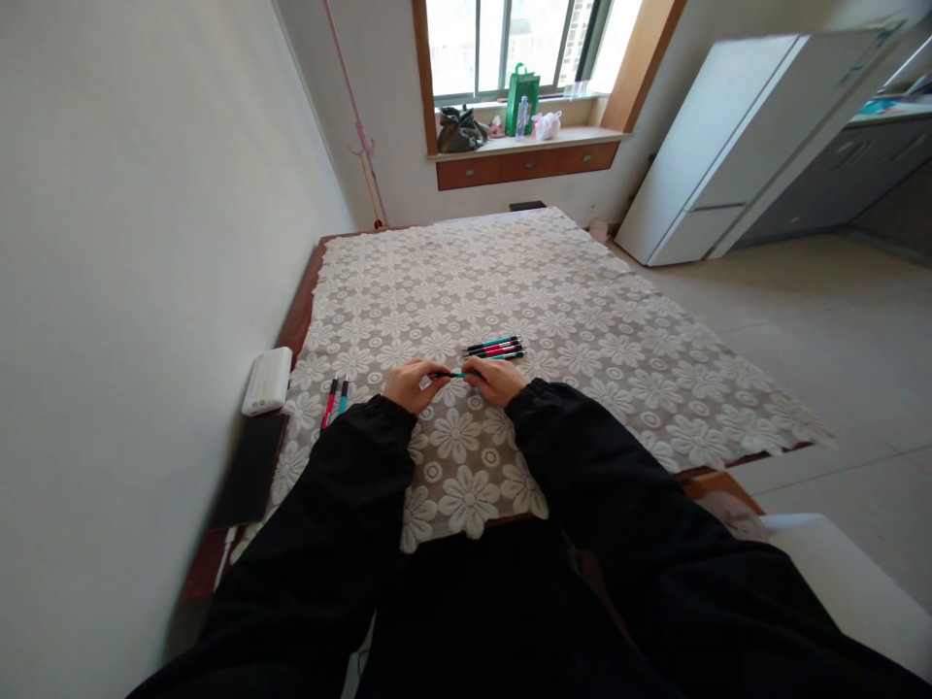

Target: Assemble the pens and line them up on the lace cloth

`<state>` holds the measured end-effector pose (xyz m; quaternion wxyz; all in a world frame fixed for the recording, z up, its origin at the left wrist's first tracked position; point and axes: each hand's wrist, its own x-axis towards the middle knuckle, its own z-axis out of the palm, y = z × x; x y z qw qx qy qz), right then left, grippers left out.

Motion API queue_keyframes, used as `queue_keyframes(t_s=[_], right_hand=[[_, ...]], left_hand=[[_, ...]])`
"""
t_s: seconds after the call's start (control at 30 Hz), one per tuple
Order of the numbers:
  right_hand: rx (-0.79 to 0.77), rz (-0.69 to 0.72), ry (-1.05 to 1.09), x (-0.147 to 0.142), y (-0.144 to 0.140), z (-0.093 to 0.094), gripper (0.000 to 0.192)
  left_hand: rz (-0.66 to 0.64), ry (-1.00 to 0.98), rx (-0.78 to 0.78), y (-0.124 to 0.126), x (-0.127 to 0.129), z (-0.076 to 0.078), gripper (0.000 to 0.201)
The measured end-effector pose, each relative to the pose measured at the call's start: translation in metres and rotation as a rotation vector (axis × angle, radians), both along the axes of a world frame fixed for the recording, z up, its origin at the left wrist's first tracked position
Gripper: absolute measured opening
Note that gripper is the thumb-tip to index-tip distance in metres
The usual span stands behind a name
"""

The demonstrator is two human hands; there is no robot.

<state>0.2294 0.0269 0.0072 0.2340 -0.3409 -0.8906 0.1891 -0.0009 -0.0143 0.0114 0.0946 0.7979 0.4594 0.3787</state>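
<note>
Between my two hands is a slim teal and black pen (457,375), held level just above the lace tablecloth (455,437). My left hand (414,384) pinches its left end, while my right hand (496,381) grips the right end, with the fingers covering much of it. Just beyond my right hand lies a row of several pens (495,346), teal, red and black, side by side. To the left of my left hand, a red pen (330,400) and a teal pen (344,395) lie apart from that row, partly hidden by my sleeve.
A white power bank-like box (267,381) and a dark flat phone-like slab (249,471) with a white cable lie along the table's left edge by the wall. Past the table are a windowsill with bags (522,102) and a white fridge (728,146).
</note>
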Motion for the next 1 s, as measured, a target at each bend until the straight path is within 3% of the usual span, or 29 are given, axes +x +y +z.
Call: queue_keyframes(t_s=[0.23, 0.43, 0.6, 0.93, 1.0], right_hand=[[0.02, 0.037, -0.004, -0.0004, -0.0007, 0.0015, 0.021], [-0.026, -0.039, -0.037, -0.0008, -0.0029, 0.003, 0.029], [0.002, -0.01, -0.037, -0.0005, -0.0018, 0.0032, 0.013], [-0.012, -0.037, -0.022, -0.0008, -0.0012, 0.0002, 0.029], [-0.018, -0.042, -0.025, -0.0006, -0.0013, 0.0005, 0.025]], left_hand=[[-0.027, 0.002, -0.022, 0.0006, 0.0003, -0.0006, 0.014], [0.012, 0.011, -0.011, 0.0003, -0.0006, -0.0025, 0.016], [0.001, 0.014, -0.016, 0.0009, 0.0, -0.0025, 0.016], [0.037, 0.021, -0.022, -0.0004, 0.0007, 0.0006, 0.016], [0.04, 0.019, -0.024, -0.0006, 0.0009, 0.0005, 0.016]])
